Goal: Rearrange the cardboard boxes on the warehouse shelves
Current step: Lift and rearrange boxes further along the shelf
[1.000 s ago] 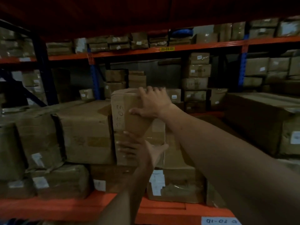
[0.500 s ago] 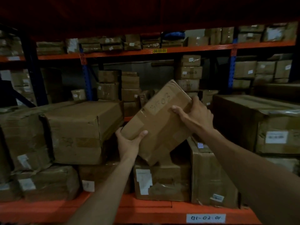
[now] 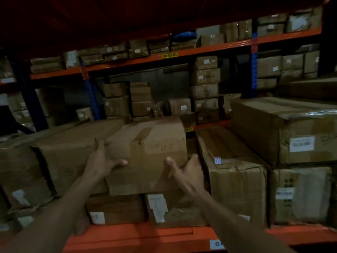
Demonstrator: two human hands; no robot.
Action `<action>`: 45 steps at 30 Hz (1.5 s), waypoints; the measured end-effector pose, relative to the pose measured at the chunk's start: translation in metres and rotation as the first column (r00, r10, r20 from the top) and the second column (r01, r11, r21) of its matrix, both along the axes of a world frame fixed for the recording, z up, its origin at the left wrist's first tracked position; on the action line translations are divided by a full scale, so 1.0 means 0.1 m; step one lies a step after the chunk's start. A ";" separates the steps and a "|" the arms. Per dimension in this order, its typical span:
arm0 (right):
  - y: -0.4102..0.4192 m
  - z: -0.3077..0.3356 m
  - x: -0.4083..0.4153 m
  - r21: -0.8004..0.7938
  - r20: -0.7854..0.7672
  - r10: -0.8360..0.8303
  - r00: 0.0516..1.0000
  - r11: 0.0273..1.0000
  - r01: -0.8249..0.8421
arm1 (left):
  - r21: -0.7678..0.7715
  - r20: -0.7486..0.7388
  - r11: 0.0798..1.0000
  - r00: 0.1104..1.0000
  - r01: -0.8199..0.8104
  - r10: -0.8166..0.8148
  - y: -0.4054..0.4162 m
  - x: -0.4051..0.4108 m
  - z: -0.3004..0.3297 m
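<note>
A brown cardboard box (image 3: 147, 154) lies level on top of two lower boxes in the middle of the shelf. My left hand (image 3: 102, 159) grips its left side, thumb on the front face. My right hand (image 3: 186, 170) holds its lower right corner, thumb pressed on the front. The box sits between a long carton (image 3: 73, 148) on its left and another long carton (image 3: 231, 161) on its right. Faint handwriting shows on its front.
An orange shelf beam (image 3: 138, 236) runs along the front edge below the boxes. A large carton (image 3: 284, 128) is stacked high at the right. Across the aisle, another rack (image 3: 169, 55) holds several small boxes.
The box was upright, then tilted in both hands; now it lies flat on the lower boxes, and both hands have shifted to its left side and lower right corner.
</note>
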State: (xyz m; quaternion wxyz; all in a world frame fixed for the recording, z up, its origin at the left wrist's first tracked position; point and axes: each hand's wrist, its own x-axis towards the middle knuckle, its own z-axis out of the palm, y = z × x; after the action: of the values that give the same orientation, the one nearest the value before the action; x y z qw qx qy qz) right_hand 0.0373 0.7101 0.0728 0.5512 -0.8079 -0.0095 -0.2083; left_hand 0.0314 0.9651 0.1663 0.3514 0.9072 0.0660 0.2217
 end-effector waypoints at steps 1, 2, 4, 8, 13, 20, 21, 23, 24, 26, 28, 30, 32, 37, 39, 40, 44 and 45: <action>0.05 -0.09 0.05 -0.088 0.032 -0.045 0.998 0.995 0.048 | 0.087 -0.031 0.996 0.999 -0.010 0.012 0.05 -0.01 -0.07; 0.06 -0.07 0.11 -0.164 0.106 -0.079 0.991 0.982 0.096 | 0.170 -0.037 0.985 0.999 -0.025 0.032 0.10 0.03 -0.14; 0.00 0.18 0.28 -0.339 0.310 -0.025 0.950 0.931 0.135 | 0.258 -0.003 0.963 0.997 -0.074 0.077 0.13 0.09 -0.20; -0.12 0.77 0.48 -0.738 0.414 0.196 0.889 0.643 0.203 | 0.182 0.128 0.981 0.991 -0.066 0.043 0.03 0.16 -0.26; -0.47 0.85 0.51 -0.696 0.342 0.069 0.937 0.689 0.203 | 0.175 0.181 0.984 0.984 -0.037 0.005 -0.34 0.18 -0.27; -0.29 0.73 0.35 -0.588 0.501 -0.010 0.866 0.730 0.349 | 0.162 0.193 0.986 0.979 0.039 -0.070 -0.28 0.08 -0.22; -0.27 0.74 0.34 -0.598 0.479 -0.027 0.877 0.722 0.348 | 0.207 0.151 0.978 0.986 0.032 -0.064 -0.29 0.09 -0.17; -0.22 0.79 0.28 -0.633 0.443 -0.062 0.894 0.685 0.362 | 0.460 0.090 0.886 0.996 -0.058 0.018 -0.35 0.12 -0.05; -0.20 0.80 0.24 -0.644 0.434 -0.072 0.898 0.672 0.365 | 0.598 0.079 0.799 0.996 -0.071 0.030 -0.38 0.15 0.01; -0.19 0.83 0.18 -0.664 0.413 -0.074 0.907 0.658 0.356 | 0.701 -0.017 0.711 0.998 0.058 -0.065 -0.38 0.21 0.10; -0.17 0.85 0.12 -0.693 0.394 -0.076 0.916 0.631 0.350 | 0.650 -0.138 0.726 0.974 0.225 -0.179 -0.31 0.27 0.16; -0.12 0.87 0.07 -0.716 0.386 -0.107 0.916 0.591 0.371 | 0.610 -0.135 0.744 0.961 0.272 -0.240 -0.24 0.30 0.18; -0.05 0.89 0.01 -0.730 0.382 -0.129 0.915 0.565 0.384 | 0.597 -0.104 0.752 0.956 0.281 -0.275 -0.19 0.33 0.18; 0.06 0.88 -0.08 -0.692 0.411 -0.178 0.894 0.578 0.433 | 0.544 -0.072 0.764 0.927 0.347 -0.369 -0.07 0.42 0.15; 0.11 0.90 -0.12 -0.709 0.356 -0.224 0.907 0.568 0.419 | 0.559 -0.014 0.753 0.912 0.347 -0.410 -0.02 0.42 0.12; 0.13 0.91 -0.11 -0.714 0.336 -0.246 0.909 0.563 0.416 | 0.583 0.040 0.748 0.908 0.317 -0.417 0.01 0.42 0.06; 0.28 1.01 -0.15 -0.741 0.324 -0.319 0.891 0.500 0.448 | 0.607 0.331 0.794 0.909 0.001 -0.254 0.24 0.36 -0.29; 0.37 1.04 -0.17 -0.777 0.311 -0.306 0.900 0.463 0.427 | 0.531 0.377 0.847 0.905 -0.035 -0.199 0.36 0.31 -0.40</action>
State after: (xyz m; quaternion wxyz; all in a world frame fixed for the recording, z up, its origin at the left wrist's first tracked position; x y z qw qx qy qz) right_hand 0.0206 0.7467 0.1772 0.0437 -0.9378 0.0321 -0.3430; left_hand 0.0628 1.0008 0.1259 0.1050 0.9014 -0.1137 0.4044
